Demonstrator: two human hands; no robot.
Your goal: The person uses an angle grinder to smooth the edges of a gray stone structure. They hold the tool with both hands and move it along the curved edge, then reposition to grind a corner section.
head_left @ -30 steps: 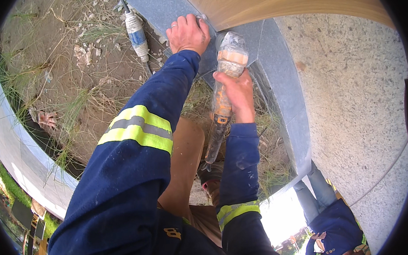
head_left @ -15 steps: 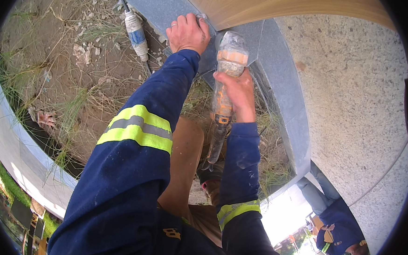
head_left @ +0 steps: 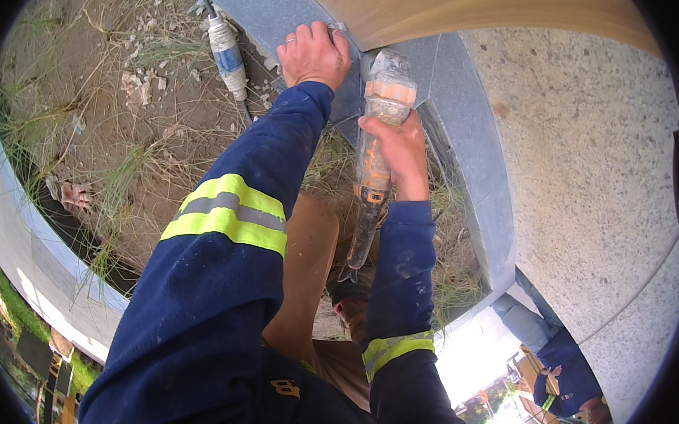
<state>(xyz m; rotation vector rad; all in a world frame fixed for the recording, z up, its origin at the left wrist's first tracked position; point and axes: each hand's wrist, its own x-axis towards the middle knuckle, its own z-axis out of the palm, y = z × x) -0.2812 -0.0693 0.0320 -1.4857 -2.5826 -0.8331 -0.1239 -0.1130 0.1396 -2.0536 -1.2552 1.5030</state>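
My right hand (head_left: 402, 147) is wrapped round the dusty body of an orange and grey angle grinder (head_left: 374, 163). The tool's head points away from me, over the grey stone slabs (head_left: 431, 59) and close to the corner of a wooden panel (head_left: 451, 3). Its disc is mostly hidden by the head. Farther left, my left hand (head_left: 314, 56) leans on the stone beside the panel's edge, its fingers bent and pressed together. A small pale bit shows by the fingertips; what they grip, if anything, is hidden.
A taped cable connector (head_left: 227, 57) lies on the dirt with dry grass and stone chips (head_left: 139, 88). A curved pale kerb (head_left: 55, 268) bounds the left side. Speckled paving (head_left: 576, 143) spreads to the right. Another person (head_left: 563, 373) is at the lower right.
The grinder and my right hand have shifted very slightly to the right. My left hand stays in place. The other person's arms and upper body have moved.
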